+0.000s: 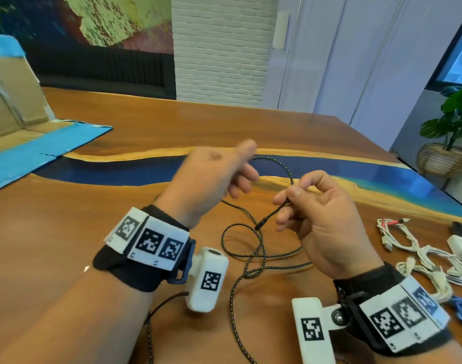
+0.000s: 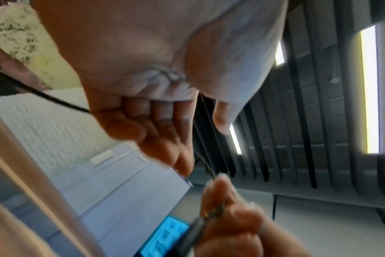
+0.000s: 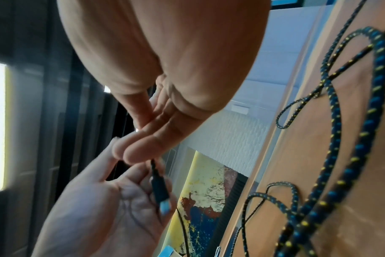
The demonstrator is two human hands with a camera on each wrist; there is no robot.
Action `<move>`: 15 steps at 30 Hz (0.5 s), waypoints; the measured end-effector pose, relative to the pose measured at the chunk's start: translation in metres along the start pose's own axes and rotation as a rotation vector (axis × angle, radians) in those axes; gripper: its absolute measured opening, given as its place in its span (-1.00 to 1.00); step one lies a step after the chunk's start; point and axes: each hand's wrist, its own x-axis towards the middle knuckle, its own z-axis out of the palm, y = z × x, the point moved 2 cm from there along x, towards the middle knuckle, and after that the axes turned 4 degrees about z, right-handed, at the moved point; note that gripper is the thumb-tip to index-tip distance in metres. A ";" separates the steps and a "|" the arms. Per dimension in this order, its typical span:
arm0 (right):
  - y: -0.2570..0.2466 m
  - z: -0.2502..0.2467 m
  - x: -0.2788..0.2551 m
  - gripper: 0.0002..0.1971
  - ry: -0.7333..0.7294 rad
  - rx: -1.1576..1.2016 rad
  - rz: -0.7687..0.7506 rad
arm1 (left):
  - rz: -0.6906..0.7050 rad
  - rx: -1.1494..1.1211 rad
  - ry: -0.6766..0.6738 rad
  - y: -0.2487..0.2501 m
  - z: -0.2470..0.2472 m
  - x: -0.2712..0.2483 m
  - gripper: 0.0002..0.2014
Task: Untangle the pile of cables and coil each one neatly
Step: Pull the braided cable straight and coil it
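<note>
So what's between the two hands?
Head view: a short arc of the black cable spans the gap from the left hand to the right hand, over bare table.

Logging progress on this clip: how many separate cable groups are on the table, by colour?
2. A black braided cable held by both hands at centre; a white cable bundle at right. How many white cables is unclear.

Wooden table (image 1: 98, 232) with blue resin band, looped braided black cable (image 1: 253, 258), white cables (image 1: 421, 258), flattened cardboard (image 1: 20, 127), perhaps a white adapter (image 1: 461, 248)
</note>
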 end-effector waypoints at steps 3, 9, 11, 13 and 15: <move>0.006 0.009 -0.006 -0.82 -0.161 -0.132 0.070 | -0.059 0.168 -0.258 -0.006 0.024 -0.010 -0.63; -0.009 -0.008 -0.002 -0.81 0.023 -0.211 -0.020 | -0.072 -0.004 -0.118 -0.004 0.023 -0.008 -0.75; -0.014 -0.016 0.001 -0.77 0.055 -0.125 -0.109 | -0.127 -0.038 -0.204 -0.005 0.021 -0.009 -0.69; -0.014 -0.017 0.001 -0.61 -0.045 -0.093 -0.161 | -0.163 -0.023 -0.378 -0.008 0.024 -0.012 -0.60; -0.012 -0.012 0.000 -0.52 -0.194 -0.162 -0.173 | -0.142 -0.054 -0.583 -0.008 0.032 -0.018 -0.52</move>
